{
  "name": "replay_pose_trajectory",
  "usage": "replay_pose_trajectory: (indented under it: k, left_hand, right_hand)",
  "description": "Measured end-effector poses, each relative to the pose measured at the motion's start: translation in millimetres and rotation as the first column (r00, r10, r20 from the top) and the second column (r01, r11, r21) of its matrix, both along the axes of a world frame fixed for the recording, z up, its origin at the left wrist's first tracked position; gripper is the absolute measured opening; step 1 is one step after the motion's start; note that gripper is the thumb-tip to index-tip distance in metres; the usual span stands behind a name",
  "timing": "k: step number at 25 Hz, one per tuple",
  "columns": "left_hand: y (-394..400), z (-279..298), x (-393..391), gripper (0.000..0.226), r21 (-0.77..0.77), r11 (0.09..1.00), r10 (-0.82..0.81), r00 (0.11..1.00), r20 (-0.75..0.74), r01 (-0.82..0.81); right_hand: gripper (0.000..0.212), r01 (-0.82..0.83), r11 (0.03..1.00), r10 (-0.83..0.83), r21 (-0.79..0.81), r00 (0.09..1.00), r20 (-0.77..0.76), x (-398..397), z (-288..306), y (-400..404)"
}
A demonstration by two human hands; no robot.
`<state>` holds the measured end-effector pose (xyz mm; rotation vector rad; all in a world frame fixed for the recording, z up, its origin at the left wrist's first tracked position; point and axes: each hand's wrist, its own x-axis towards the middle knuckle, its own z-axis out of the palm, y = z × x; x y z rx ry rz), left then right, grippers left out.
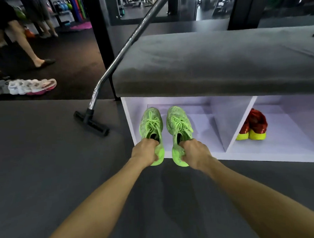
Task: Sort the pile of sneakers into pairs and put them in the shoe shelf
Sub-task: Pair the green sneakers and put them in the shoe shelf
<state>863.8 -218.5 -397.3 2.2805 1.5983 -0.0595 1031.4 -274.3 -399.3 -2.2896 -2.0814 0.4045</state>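
Both hands grip the 2 green sneakers by their heels: the left hand point(145, 151) holds the left sneaker point(151, 127), the right hand point(194, 152) the right sneaker point(178, 126). Toes point into the shoe shelf point(225, 152), likely so they slide in as 1 pair, left of the red pair point(253, 126).

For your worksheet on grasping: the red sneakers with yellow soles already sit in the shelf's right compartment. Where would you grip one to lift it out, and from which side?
Grip a red sneaker at its yellow heel, coming from the open front of the white shelf. The heels face outward, toes point to the back, and the bench cushion blocks any approach from above.
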Motion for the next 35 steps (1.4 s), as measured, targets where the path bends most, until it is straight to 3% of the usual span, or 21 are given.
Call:
replay_pose_trajectory:
  k: [8, 15, 25, 28, 31, 35]
  left_hand:
    - [139.0, -72.5, 29.3, 0.043, 0.001, 1.0, 0.002, 1.0, -0.026, -0.002]
    - [210.9, -122.5, 46.7, 0.041, 0.014, 1.0, -0.009, 0.995, -0.103, 0.01]
    - [242.0, -163.7, 47.9, 0.042, 0.052, 0.998, -0.015, 0.992, -0.126, 0.022]
    - [230.4, -164.9, 44.3, 0.06, 0.06, 0.998, -0.025, 0.993, -0.115, 0.032]
    - [218.1, -156.8, 32.4, 0.082, -0.004, 1.0, -0.008, 0.999, -0.049, 0.008]
    - [188.9, -133.9, 17.7, 0.084, 0.001, 1.0, 0.014, 1.0, -0.009, -0.014]
  right_hand:
    - [0.036, 0.004, 1.0, -0.004, 0.005, 1.0, 0.018, 24.6, -60.3, 137.1]
    - [0.035, -0.022, 0.998, 0.023, -0.061, 1.0, 0.01, 25.3, -116.8, 213.1]
    - [0.035, -0.088, 0.989, 0.092, -0.12, 0.995, 0.025, 17.2, -162.9, 257.8]
    - [0.053, -0.086, 0.984, 0.089, -0.154, 0.996, 0.012, 19.7, -156.0, 249.4]
    - [0.079, -0.075, 0.993, 0.075, -0.086, 0.997, -0.004, 20.9, -147.1, 232.9]
    - [0.083, -0.071, 0.997, 0.071, -0.011, 0.997, -0.023, 16.7, -124.3, 204.8]
